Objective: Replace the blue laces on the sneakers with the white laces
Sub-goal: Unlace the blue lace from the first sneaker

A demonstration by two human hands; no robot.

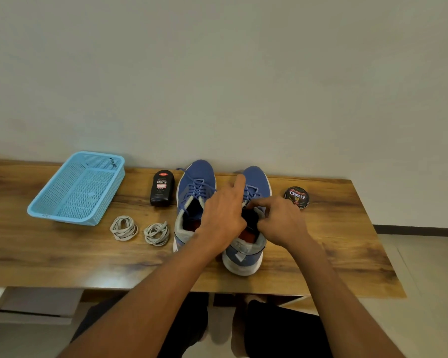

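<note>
Here we have both hands over the right sneaker [245, 250], which stands on the wooden table [321, 254] just beside the left sneaker [192, 192], toes toward the wall. Our left hand [224, 215] reaches across the shoe's opening with the forefinger straight and raised above the blue laces [251, 191]; whether its other fingers hold anything we cannot tell. Our right hand [282, 223] has its grip narrow, fingertips pinched at the top of the lacing, though the piece of lace it holds is hidden. The left sneaker's blue laces lie loose. Two coils of white laces [140, 229] rest near the left sneaker's heel, well apart from both hands. Beyond them sits a light blue basket [49, 210]; a black polish bottle [162, 188] lies beside the left sneaker, and a round polish tin [296, 197] lies right of the pair.
</note>
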